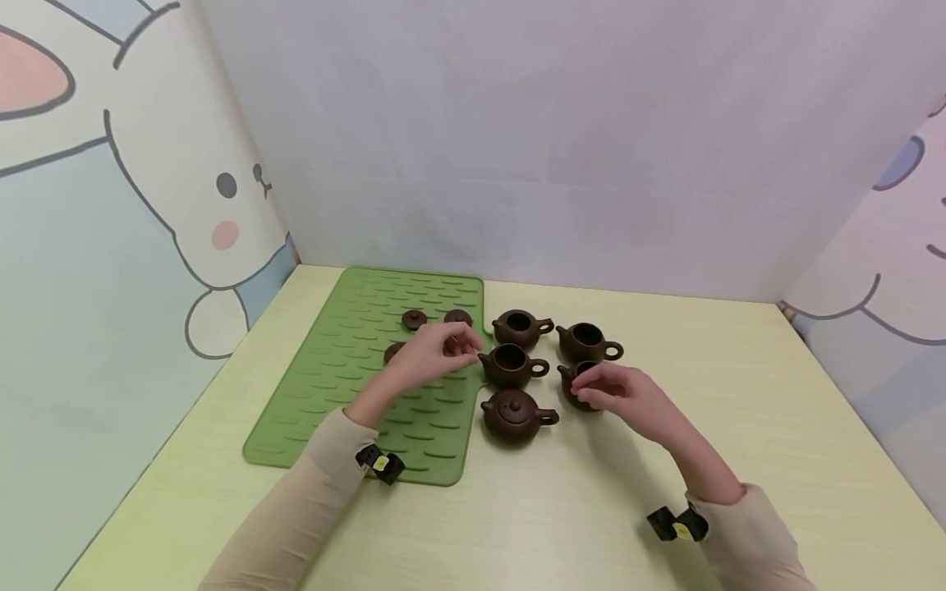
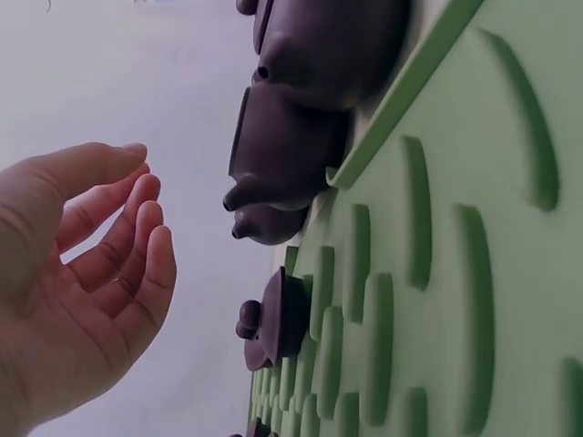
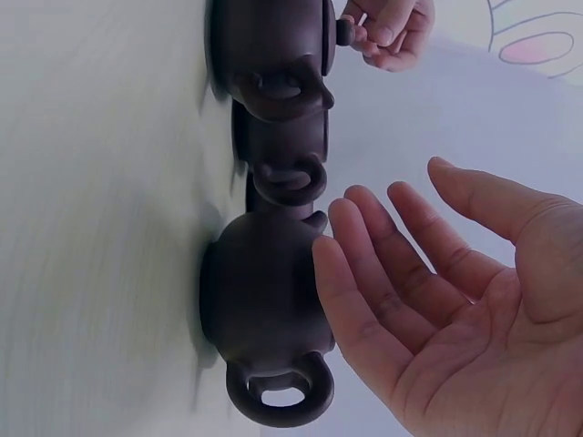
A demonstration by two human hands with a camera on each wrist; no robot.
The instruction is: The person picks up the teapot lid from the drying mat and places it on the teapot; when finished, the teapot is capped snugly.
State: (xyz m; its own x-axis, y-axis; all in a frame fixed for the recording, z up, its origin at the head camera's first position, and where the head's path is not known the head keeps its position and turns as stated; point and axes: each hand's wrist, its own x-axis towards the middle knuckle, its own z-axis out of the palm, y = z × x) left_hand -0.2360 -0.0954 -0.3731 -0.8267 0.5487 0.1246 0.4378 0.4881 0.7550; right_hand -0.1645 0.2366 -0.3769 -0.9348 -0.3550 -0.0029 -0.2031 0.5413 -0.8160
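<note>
My left hand [image 1: 436, 355] hovers over the right part of the green mat, its fingers loosely bent around nothing. Just right of its fingertips stands a lidless dark brown teapot [image 1: 508, 366]. My right hand [image 1: 628, 394], also holding nothing, is held over another teapot [image 1: 575, 392] and partly hides it; in the right wrist view its fingers [image 3: 342, 282] are beside that pot, contact unclear. Nearest the front, a teapot [image 1: 513, 419] wears its lid [image 1: 515, 405]. Small knobbed lids [image 1: 414, 319] lie on the mat, one [image 1: 394, 353] partly behind my left hand.
Two more lidless teapots, one [image 1: 517, 328] by the mat's edge and one [image 1: 587, 342] to its right, stand behind. The ribbed green mat [image 1: 310, 410] covers the left of the pale table [image 1: 709, 369]. A plain curtain [image 1: 532, 164] hangs behind, with cartoon-printed panels [image 1: 111, 328] at the sides.
</note>
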